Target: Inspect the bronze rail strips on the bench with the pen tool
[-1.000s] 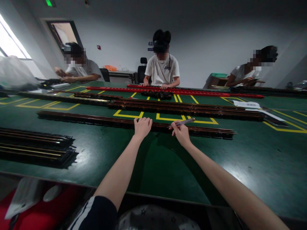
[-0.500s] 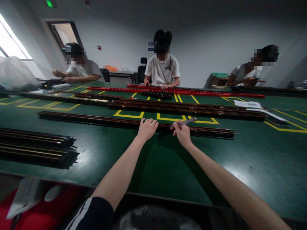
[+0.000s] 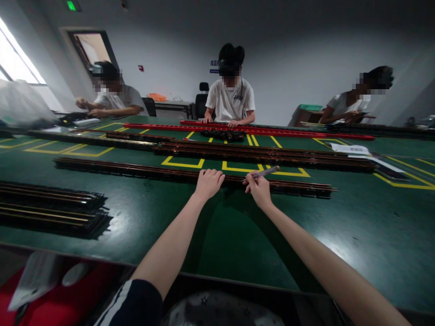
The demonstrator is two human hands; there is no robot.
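Left hand [image 3: 208, 182] still flat, fingers together, on the long dark strip [image 3: 136, 171], barely shifted since half a second ago. Right hand [image 3: 259, 189] just beside it, still pinching a pen [image 3: 267, 172] over the same strip on the bench [image 3: 238, 235].

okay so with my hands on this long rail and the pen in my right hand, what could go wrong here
The left hand presses the long dark rail at one spot only; the rail could slide or pivot on the green table. The pen in the right hand might slip and scratch it. The rail's far right end is unsupported by either hand.
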